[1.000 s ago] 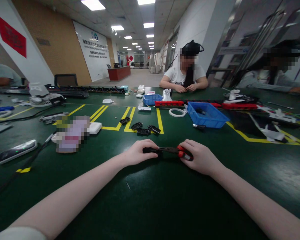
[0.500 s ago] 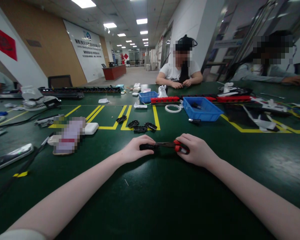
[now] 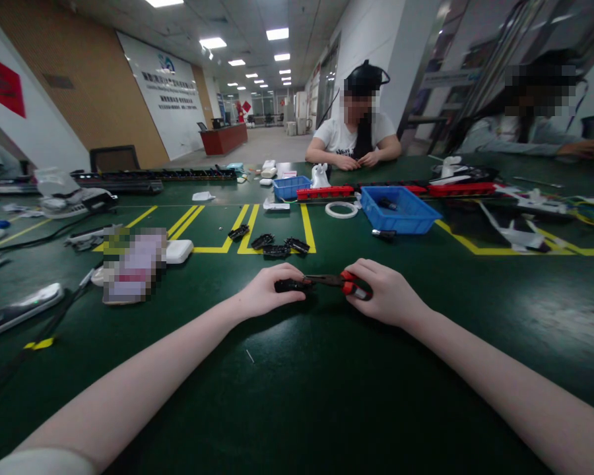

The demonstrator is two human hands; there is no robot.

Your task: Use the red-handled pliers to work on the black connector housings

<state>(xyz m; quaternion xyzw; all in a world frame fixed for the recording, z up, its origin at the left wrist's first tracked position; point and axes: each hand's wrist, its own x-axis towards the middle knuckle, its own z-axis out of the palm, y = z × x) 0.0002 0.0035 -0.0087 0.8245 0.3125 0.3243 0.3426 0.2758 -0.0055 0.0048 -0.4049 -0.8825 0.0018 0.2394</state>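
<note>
My left hand [image 3: 270, 291] rests on the green table [image 3: 297, 382] with its fingers curled round a small black plastic part [image 3: 288, 285]. My right hand [image 3: 386, 293] is closed on the red handles of a pair of pliers [image 3: 344, 284]. The pliers' dark jaws point left and meet the black part between my hands. Just beyond, several more small black parts [image 3: 276, 249] lie by the yellow floor-tape lines.
A blue bin [image 3: 400, 210] and a white tape ring [image 3: 341, 210] sit further back right. A smaller blue bin [image 3: 291, 187] and red strips [image 3: 327, 192] lie behind. A white device [image 3: 179, 251] and cables are at left. People sit across the table.
Both hands keep their hold on the part and the pliers. The view has tilted a little, so they sit slightly higher in the picture.
</note>
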